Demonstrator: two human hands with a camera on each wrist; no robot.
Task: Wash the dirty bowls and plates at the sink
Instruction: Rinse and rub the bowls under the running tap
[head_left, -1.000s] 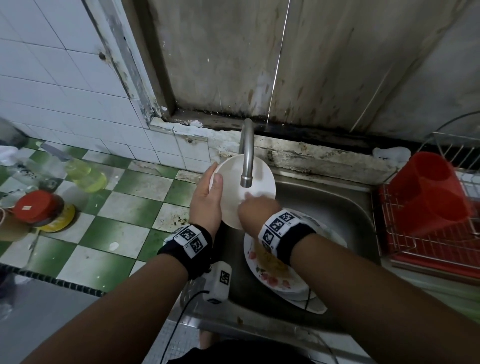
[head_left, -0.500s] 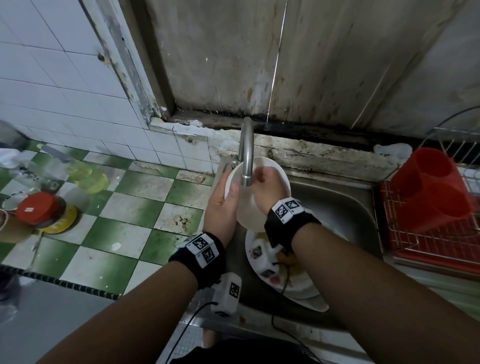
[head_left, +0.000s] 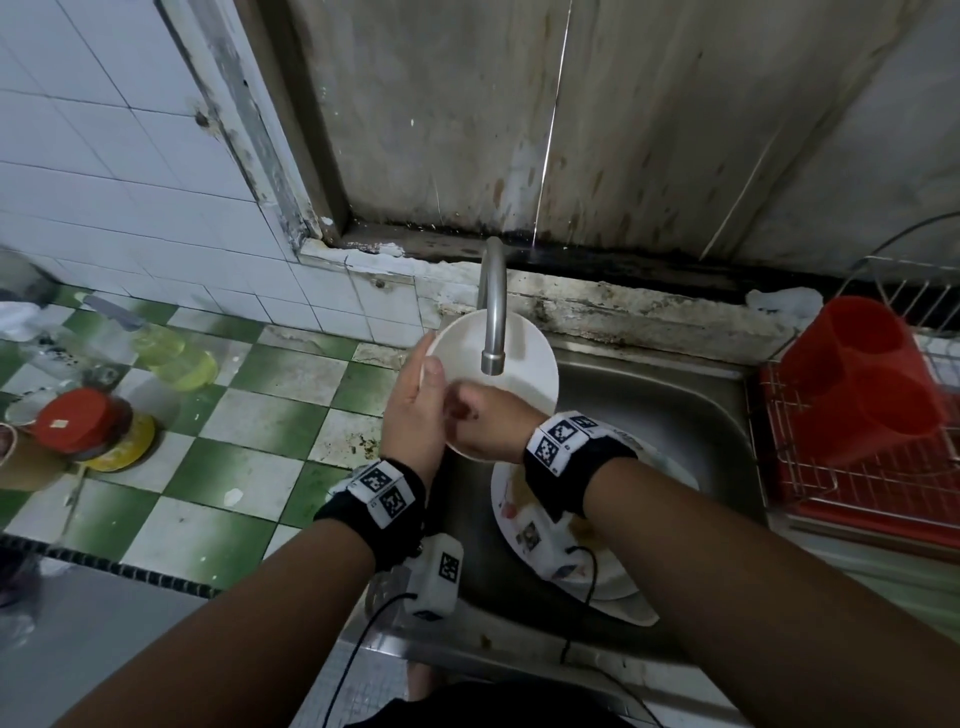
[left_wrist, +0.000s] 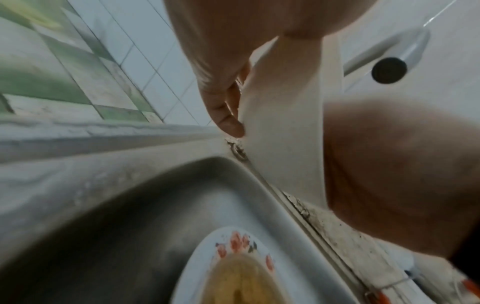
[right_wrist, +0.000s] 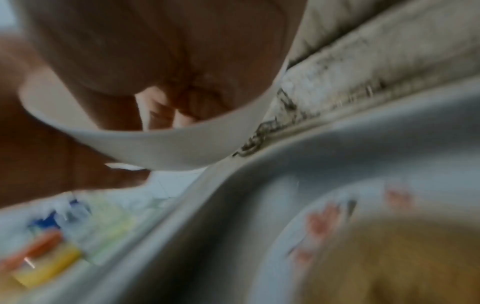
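I hold a white bowl (head_left: 524, 374) tilted under the faucet (head_left: 493, 322), over the steel sink (head_left: 675, 410). My left hand (head_left: 423, 395) grips its left rim, thumb inside and fingers (left_wrist: 223, 102) behind the wall of the bowl (left_wrist: 285, 123). My right hand (head_left: 470, 410) is inside the bowl near its lower rim, with fingers (right_wrist: 155, 111) against the inner wall and nothing in them. No water stream shows. A stack of dirty flowered plates (head_left: 613, 587) with yellow-brown residue lies in the sink under my right wrist.
A red utensil holder (head_left: 862, 379) stands in a wire rack (head_left: 857, 493) right of the sink. On the green-checked counter (head_left: 234, 467) at left are a yellow soap bottle (head_left: 171, 353) and a red-lidded jar (head_left: 78, 421). The wall ledge (head_left: 623, 312) runs close behind the faucet.
My right hand slid from the upper inside of the bowl down toward its near rim. The bowl stays under the faucet in my left hand.
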